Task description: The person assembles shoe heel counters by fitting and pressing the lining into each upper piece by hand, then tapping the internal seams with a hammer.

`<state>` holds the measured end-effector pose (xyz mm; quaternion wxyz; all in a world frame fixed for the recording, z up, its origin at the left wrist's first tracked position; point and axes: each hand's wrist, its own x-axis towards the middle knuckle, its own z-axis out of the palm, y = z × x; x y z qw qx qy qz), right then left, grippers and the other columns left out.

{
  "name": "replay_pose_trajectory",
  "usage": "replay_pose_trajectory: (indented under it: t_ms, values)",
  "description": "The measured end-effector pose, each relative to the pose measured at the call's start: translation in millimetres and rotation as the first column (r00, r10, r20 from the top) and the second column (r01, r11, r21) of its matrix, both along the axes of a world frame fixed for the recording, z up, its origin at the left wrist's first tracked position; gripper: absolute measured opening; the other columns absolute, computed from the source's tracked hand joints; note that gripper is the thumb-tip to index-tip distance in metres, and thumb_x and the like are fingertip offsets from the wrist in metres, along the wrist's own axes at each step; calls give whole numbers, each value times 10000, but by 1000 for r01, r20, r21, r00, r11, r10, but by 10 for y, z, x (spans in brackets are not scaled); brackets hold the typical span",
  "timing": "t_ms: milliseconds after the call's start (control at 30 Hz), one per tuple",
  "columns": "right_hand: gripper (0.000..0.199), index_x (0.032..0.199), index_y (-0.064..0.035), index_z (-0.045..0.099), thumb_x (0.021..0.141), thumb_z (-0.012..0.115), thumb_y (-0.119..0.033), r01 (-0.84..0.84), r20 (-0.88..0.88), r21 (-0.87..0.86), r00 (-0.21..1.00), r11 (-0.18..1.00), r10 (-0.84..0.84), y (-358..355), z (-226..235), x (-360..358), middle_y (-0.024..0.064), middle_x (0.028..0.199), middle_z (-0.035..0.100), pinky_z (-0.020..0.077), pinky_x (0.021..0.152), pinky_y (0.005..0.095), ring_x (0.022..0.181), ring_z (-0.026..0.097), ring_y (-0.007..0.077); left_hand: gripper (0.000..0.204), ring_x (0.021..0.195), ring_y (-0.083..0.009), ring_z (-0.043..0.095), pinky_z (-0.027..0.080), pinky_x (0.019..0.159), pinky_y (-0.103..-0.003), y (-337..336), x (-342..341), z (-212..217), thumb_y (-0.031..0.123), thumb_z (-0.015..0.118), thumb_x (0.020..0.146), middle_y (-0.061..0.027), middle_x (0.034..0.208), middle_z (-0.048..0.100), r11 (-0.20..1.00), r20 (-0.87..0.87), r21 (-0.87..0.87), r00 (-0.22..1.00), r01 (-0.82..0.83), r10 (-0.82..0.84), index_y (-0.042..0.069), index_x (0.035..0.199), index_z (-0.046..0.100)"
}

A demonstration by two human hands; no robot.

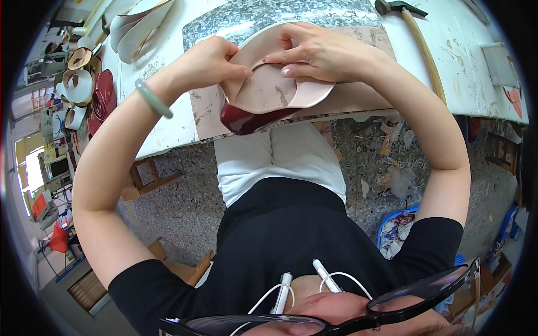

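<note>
A shoe upper lies at the table's front edge, curved into a loop. Its outer face is glossy dark red, and its pale lining shows on the inside. My left hand is closed on the loop's left side, with the thumb pressed against the lining and the other fingers partly hidden. On the right side, my right hand bends over the upper and pinches its inner edge between thumb and fingers. Beneath the upper is a pinkish-beige board.
A hammer with a wooden handle lies to the right on the white table. Behind the board is a mottled grey slab. White upper pieces lie at far left. Below, scraps litter the floor beside a blue basket.
</note>
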<state>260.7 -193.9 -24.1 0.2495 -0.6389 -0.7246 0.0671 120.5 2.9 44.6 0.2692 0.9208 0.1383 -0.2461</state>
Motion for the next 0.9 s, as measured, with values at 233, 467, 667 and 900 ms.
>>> replay_pose_trajectory:
  t_ms: [233, 467, 667, 900]
  values:
    - [275, 1109, -140, 665, 914, 602, -323, 237, 91, 93, 965, 967, -245, 52, -34, -116, 79, 937, 517, 465, 771, 378, 903, 558, 266, 316, 656, -199, 635, 505, 636, -328, 35, 5, -3, 261, 635, 829, -155, 738, 671, 988, 29, -10, 988, -151, 152, -44, 896, 685]
    - [365, 1197, 6, 584, 889, 604, -189, 25, 155, 161, 987, 987, -50, -60, -175, -272, 123, 1223, 534, 459, 940, 367, 1144, 509, 275, 265, 701, -164, 594, 485, 662, -313, 269, 282, 102, 213, 642, 877, -125, 768, 648, 946, 106, 147, 946, 290, -307, -19, 1001, 613]
    - [442, 1319, -25, 521, 937, 493, -246, 38, 125, 88, 991, 995, -49, 26, -165, -132, 98, 1390, 433, 330, 1087, 404, 1289, 391, 257, 312, 786, -202, 647, 513, 716, -326, 331, 354, 190, 196, 650, 827, -149, 862, 689, 956, -87, 158, 968, 247, -236, -15, 1052, 600]
    - [369, 1254, -142, 609, 927, 504, -279, 12, 82, 63, 996, 998, -18, 298, -68, -42, 70, 1112, 494, 377, 966, 393, 1078, 471, 234, 317, 760, -289, 667, 524, 706, -371, 371, 334, 52, 242, 651, 769, -172, 818, 692, 928, -4, 249, 958, 278, -286, -1, 973, 636]
